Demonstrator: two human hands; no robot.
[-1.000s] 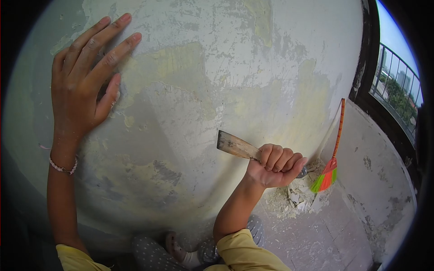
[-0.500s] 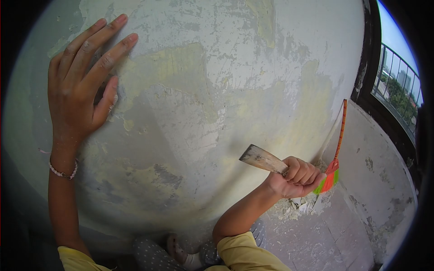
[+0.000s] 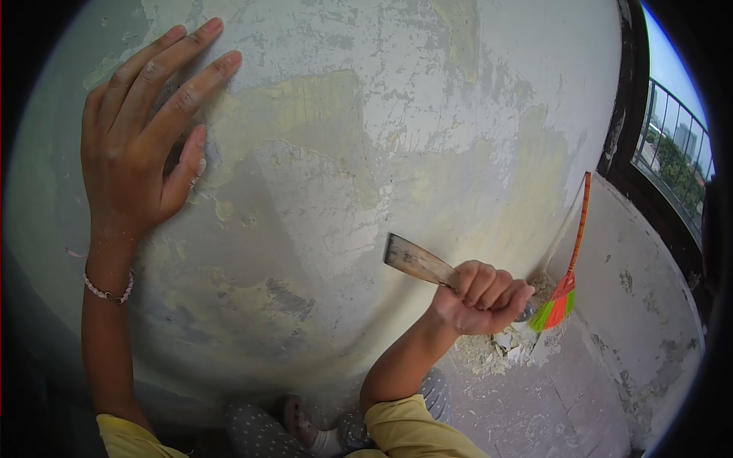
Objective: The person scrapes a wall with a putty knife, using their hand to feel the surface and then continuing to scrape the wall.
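A wall (image 3: 321, 198) with patchy grey, white and yellowish layers fills most of the view. At the upper left, my left hand (image 3: 137, 145) lies against it with fingers spread and holds nothing. My right hand (image 3: 481, 298), at the lower centre-right, is closed round the handle of a scraper (image 3: 420, 260). The scraper's flat, worn blade points up and left in front of the wall. Most of its handle is hidden in my fist.
A broom (image 3: 561, 301) with orange and green bristles leans in the corner at the right. Flakes of debris (image 3: 508, 351) lie on the tiled floor (image 3: 550, 404). A dark window frame (image 3: 622, 114) with a railing beyond stands at the far right.
My right hand has moved left with the scraper, and the blade now sits a little higher. The wall has shifted slightly right in view; my left hand stays nearly in place.
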